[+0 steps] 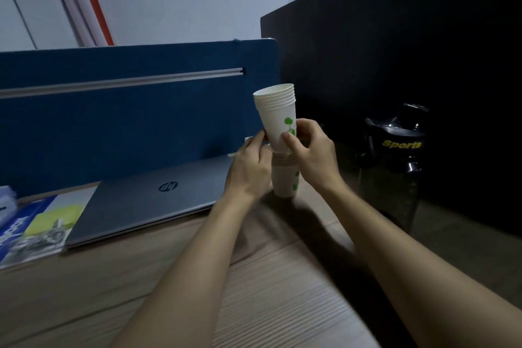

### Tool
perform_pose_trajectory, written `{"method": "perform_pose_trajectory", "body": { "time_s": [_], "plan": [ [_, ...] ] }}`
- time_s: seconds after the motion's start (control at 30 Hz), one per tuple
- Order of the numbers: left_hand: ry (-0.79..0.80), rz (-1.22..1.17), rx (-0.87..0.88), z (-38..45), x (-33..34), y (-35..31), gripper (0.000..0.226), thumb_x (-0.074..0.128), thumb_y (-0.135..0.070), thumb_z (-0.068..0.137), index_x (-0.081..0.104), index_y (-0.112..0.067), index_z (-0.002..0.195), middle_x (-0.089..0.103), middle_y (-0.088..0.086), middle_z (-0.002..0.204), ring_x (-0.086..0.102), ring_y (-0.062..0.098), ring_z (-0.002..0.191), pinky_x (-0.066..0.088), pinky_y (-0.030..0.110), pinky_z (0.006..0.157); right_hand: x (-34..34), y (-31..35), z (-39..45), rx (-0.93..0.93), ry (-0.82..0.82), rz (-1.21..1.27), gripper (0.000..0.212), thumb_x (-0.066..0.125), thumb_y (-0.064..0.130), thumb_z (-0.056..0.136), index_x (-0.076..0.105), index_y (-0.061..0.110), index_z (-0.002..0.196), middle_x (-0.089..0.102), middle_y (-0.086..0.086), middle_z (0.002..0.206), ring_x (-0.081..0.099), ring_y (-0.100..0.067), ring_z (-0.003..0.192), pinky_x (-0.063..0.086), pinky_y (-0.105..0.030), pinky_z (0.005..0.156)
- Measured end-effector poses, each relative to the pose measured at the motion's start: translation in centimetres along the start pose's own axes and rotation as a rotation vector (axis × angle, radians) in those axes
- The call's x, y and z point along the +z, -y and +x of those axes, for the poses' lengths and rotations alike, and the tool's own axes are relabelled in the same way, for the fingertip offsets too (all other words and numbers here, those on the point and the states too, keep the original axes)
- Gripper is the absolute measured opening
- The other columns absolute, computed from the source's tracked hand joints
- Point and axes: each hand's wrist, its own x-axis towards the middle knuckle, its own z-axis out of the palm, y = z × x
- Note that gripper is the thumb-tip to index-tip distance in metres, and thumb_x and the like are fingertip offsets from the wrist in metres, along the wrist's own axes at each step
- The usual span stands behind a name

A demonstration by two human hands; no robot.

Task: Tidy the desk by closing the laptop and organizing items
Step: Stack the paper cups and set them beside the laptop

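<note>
Forearms reach up from the lower frame across the wooden desk (282,305). At centre, left hand (250,169) and right hand (313,154) both pinch an upper stack of paper cups (275,113), mouth up, long axis tilted slightly left, its base entering a lower stack (285,178) standing beside the closed laptop (152,200). Farther right stands a dark sports bottle (395,167).

Two stacks of paper cups: an upper stack (275,113) and a lower stack (285,178). One closed laptop (152,200), one dark bottle (395,161), two hands.
</note>
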Motion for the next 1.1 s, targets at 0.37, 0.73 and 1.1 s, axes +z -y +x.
{"method": "perform_pose_trajectory", "body": {
  "time_s": [0.37,0.73,1.1],
  "plan": [
    [0.055,0.070,-0.037,-1.4,1.0,2.3,0.034,0.033,-0.031,0.100,0.056,-0.017,0.120,0.058,0.002,0.125,0.053,0.020,0.114,0.038,0.030,0.088,-0.2,-3.1,-3.1,0.177,0.138,0.008,0.051,0.068,0.035,0.088,0.051,0.019,0.134,0.057,0.013,0.117,0.056,-0.001,0.104,0.040,0.002,0.071],
    [0.167,0.682,-0.042,-3.9,-6.6,8.8,0.042,0.040,-0.034,0.099,0.051,-0.024,0.139,0.050,-0.004,0.146,0.046,0.019,0.133,0.035,0.039,0.108,3.3,-4.6,-3.0,0.265,0.313,-0.253,0.028,0.074,0.030,0.082,0.057,0.024,0.104,0.060,0.009,0.092,0.058,-0.009,0.085,0.038,-0.024,0.068],
    [0.141,0.761,-0.071,-3.6,-7.8,11.4,0.035,0.035,-0.044,0.097,0.062,-0.031,0.115,0.063,-0.015,0.125,0.057,0.018,0.114,0.044,0.036,0.088,10.2,-7.4,1.0,0.329,0.326,-0.314,0.030,0.072,0.034,0.084,0.062,0.016,0.104,0.070,-0.004,0.103,0.061,-0.022,0.091,0.038,-0.029,0.070]
  ]
}}
